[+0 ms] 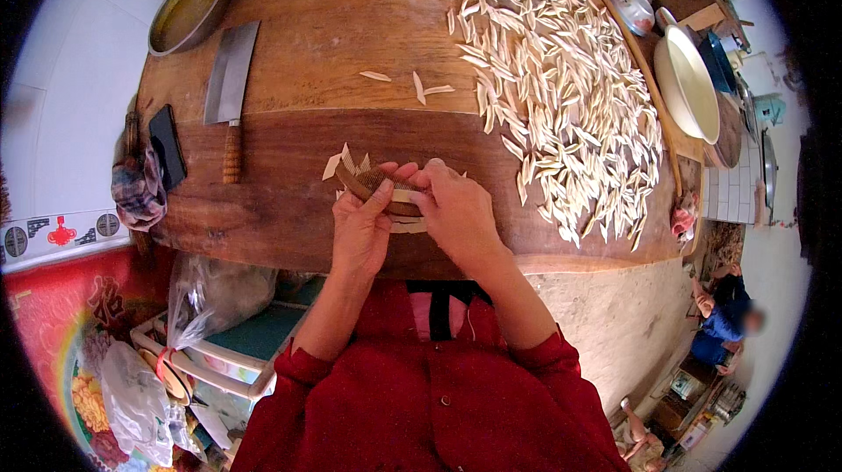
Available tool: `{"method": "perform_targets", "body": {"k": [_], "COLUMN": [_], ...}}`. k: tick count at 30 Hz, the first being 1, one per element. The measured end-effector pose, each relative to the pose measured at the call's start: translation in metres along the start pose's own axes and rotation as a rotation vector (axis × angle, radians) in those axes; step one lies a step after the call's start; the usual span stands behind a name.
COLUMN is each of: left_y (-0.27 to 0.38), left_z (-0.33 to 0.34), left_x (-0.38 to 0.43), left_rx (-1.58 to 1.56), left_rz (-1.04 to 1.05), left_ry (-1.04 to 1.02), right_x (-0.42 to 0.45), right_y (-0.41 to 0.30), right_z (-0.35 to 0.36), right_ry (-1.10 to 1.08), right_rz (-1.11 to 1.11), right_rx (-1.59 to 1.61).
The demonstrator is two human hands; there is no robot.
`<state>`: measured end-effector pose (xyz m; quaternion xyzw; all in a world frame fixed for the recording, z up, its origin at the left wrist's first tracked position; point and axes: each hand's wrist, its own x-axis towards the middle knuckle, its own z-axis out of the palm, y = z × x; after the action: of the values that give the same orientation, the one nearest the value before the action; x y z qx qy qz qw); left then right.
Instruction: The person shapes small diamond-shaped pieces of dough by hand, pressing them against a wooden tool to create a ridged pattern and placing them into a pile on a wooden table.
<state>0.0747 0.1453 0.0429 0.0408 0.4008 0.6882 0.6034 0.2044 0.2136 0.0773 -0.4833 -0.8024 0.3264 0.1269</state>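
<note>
My left hand grips a brown fine-toothed comb, its thumb over the teeth. At the comb's right end, the fingers of my right hand press a pale dough piece against it. Several flat, pointed dough pieces lie beside and under my hands, partly hidden. To the right, a wide spread of small rolled dough pieces covers the board. A few more rolled pieces lie beyond my hands on the wooden board.
A cleaver lies at the left, near a black phone, a bunched cloth and a metal bowl of yellowish liquid. A long rolling pin and a cream basin are at the right. Farther off, a person sits.
</note>
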Motion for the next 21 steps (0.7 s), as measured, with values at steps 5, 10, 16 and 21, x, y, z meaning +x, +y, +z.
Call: {"method": "perform_targets", "body": {"k": [5,10,16,21], "left_y": [0.003,0.0,-0.003,0.009], "left_z": [0.002,-0.001,-0.001,0.017], "left_x": [0.001,0.005,0.007,0.013], "left_rx": [-0.034,-0.058,-0.064,-0.142], "left_rz": [0.014,0.006,-0.016,0.009], "left_ry": [-0.04,0.001,-0.047,-0.027], "right_x": [0.003,0.015,0.018,0.038], "right_y": [0.009,0.013,0.026,0.016], "right_z": [-0.004,0.017,0.027,0.013], "right_ry": [0.215,-0.018,-0.03,-0.006], "right_rz": [-0.1,0.011,0.092,0.046], "right_rx": [0.049,0.715,0.712,0.642]}}
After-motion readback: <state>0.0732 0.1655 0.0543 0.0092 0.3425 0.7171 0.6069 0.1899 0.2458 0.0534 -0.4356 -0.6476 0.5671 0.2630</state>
